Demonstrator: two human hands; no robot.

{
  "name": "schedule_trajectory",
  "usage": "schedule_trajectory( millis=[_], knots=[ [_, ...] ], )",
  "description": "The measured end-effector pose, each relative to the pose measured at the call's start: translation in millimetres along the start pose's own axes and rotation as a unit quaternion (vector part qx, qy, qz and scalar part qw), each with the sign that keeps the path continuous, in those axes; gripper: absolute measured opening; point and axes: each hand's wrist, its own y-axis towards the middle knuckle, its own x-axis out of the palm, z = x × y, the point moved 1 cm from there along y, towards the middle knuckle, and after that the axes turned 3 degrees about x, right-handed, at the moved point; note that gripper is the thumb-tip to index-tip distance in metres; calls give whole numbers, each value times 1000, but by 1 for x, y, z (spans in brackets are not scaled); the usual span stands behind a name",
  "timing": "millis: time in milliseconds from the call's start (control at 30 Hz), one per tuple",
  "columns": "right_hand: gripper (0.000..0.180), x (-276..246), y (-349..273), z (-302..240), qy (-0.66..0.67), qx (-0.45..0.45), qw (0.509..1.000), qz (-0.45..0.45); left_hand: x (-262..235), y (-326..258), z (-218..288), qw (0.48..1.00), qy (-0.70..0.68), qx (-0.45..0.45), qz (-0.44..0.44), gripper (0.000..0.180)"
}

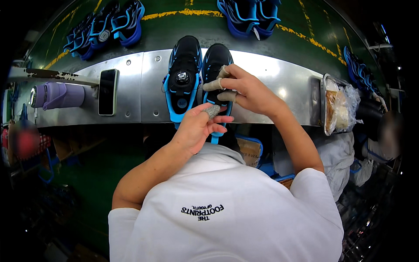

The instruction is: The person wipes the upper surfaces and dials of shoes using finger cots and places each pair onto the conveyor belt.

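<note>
Two black sneakers with bright blue trim stand side by side on the metal bench, toes pointing away from me. The left sneaker [179, 97] has a round dial on its tongue and a round mark on its insole. Over the upper of the right sneaker [216, 56] bends my right hand [246, 89], its fingers in beige finger covers and closed on the tongue area; what lies beneath the fingertips is hidden. My left hand [198, 129] is at that sneaker's heel opening, fingers stretched and apart, one in a grey cover. It hides part of the heel.
On the bench's left lie a dark phone [108, 91] and a lilac bottle [61, 95]. A metal tray [325, 105] with plastic-wrapped items sits at the right end. More sneakers [126, 24] stand in groups on the green surface [192, 26] beyond, which has yellow lines.
</note>
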Motion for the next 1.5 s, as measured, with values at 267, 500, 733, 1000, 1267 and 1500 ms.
schedule_trajectory(
  millis=[267,500,733,1000,1267,1500],
  knots=[
    [33,14,-11,-9,-88,80,990,69,1,-4,0,1000,-8,-1,2,28],
    [30,-4,-6,1,-27,17,999,-7,12,-3,-6,1000,-9,8,18,26],
    [27,34,-21,-12,-41,124,972,197,12,-7,9,998,43,-32,-34,24],
    [26,2,31,6,-36,152,984,81,-22,2,89,647,628,410,141,39],
    [30,34,92,53,-102,64,984,131,-49,20,100,790,539,289,-40,47],
    [31,46,114,68,-89,111,986,88,-45,24,104,718,604,342,-48,44]
  ],
)
